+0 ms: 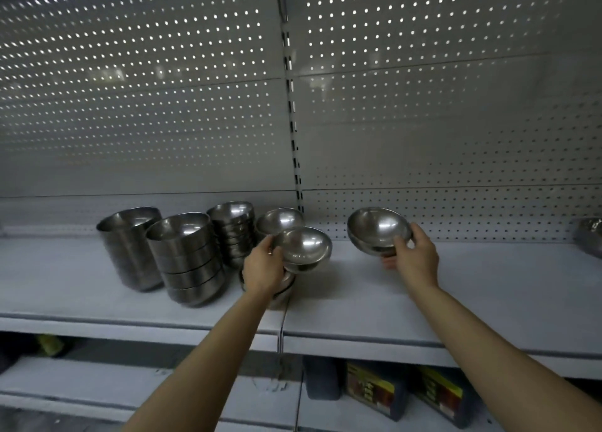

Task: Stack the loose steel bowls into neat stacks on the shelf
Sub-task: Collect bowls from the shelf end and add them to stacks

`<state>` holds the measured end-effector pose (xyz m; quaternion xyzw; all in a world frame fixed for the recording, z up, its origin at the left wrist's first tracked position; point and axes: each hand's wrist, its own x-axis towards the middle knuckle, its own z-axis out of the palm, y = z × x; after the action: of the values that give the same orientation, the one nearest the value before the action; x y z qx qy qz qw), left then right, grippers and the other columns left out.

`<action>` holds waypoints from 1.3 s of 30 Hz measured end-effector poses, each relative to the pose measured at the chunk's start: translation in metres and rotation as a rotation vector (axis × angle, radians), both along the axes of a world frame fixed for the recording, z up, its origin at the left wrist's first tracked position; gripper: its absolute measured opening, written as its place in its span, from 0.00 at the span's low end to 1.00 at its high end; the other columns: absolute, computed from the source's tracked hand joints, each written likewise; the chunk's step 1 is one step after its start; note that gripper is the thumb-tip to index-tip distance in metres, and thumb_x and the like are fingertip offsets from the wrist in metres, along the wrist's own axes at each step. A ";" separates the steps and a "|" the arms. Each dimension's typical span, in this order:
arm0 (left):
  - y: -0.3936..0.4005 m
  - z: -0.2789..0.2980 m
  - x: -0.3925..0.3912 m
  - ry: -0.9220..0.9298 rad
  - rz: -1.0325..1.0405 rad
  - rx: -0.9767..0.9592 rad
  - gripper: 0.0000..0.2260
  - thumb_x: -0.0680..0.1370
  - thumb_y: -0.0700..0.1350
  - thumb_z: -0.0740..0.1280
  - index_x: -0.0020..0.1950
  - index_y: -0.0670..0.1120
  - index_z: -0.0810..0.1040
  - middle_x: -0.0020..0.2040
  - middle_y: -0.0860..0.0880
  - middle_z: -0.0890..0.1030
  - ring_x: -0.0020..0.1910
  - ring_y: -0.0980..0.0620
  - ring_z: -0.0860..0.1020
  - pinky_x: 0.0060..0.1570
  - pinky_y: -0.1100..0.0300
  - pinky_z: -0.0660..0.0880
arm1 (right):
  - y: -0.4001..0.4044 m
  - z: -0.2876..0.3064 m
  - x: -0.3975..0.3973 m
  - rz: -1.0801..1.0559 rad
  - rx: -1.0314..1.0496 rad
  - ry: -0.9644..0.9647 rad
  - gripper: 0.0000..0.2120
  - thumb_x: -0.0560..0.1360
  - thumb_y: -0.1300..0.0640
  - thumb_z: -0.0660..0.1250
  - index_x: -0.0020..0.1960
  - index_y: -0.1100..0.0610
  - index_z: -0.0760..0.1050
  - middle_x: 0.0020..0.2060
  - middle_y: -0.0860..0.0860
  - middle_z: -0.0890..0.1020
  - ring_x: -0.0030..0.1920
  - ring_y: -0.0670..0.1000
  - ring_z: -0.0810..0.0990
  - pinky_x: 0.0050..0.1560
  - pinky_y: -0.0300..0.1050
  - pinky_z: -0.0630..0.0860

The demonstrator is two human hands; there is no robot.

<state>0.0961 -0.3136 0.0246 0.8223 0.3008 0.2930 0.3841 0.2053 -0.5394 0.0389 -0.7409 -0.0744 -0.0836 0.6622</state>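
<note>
Steel everywhere on this grey shelf [423,301], and both hands are busy. The left hand [262,267] has its fingers curled round the near rim of a bowl [304,247], holding it mouth-up and tipped slightly toward the camera, right over a short pile [283,290] that sits at the shelf's front edge, mostly hidden beneath the hand and wrist. The right hand [413,255] grips a second bowl [378,231] by its right rim, thumb over the lip, fingers under the base, carried clear of the shelf and well apart from the pile.

Here's what the next move hangs on, as I read it: the left bowl sits almost straight above the pile, so it wants only a short drop, mouth level, to nest. The right bowl lies off to the right of that pile, so it would have to travel leftward, and the left hand is plainly the nearer of the two.

The count: two bowls in hand. Three full stacks stand on the left, a tall smooth one [130,245], a front one [189,262] showing roughly five bowls, and a rear one [234,232] of many. One more bowl [280,219] sits behind the left hand, whether single or stacked I can't tell. A further bowl [589,236] peeks in at the far right edge.
</note>
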 end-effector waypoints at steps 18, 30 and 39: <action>0.077 -0.021 -0.035 0.119 0.000 -0.045 0.19 0.82 0.47 0.58 0.72 0.48 0.73 0.56 0.43 0.82 0.55 0.42 0.80 0.56 0.49 0.77 | 0.098 -0.001 -0.070 0.105 0.075 0.071 0.16 0.80 0.58 0.61 0.67 0.52 0.70 0.42 0.56 0.83 0.31 0.58 0.83 0.36 0.51 0.83; 0.090 -0.028 -0.050 -0.010 -0.140 -0.108 0.19 0.83 0.56 0.58 0.67 0.48 0.77 0.57 0.47 0.83 0.58 0.46 0.79 0.58 0.52 0.75 | 0.154 -0.007 -0.095 0.219 0.020 0.123 0.18 0.81 0.59 0.59 0.70 0.51 0.69 0.38 0.51 0.83 0.32 0.58 0.84 0.31 0.45 0.80; 0.105 -0.041 -0.057 0.025 -0.608 -0.314 0.33 0.72 0.63 0.72 0.74 0.59 0.66 0.68 0.62 0.74 0.66 0.65 0.72 0.66 0.63 0.71 | 0.174 -0.026 -0.091 0.170 -0.071 0.152 0.18 0.81 0.57 0.57 0.70 0.52 0.68 0.37 0.53 0.83 0.30 0.54 0.83 0.25 0.40 0.75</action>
<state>0.0391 -0.2088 -0.0166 0.8085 0.0881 0.1052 0.5723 0.1147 -0.3653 0.0125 -0.7591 -0.0895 0.0321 0.6440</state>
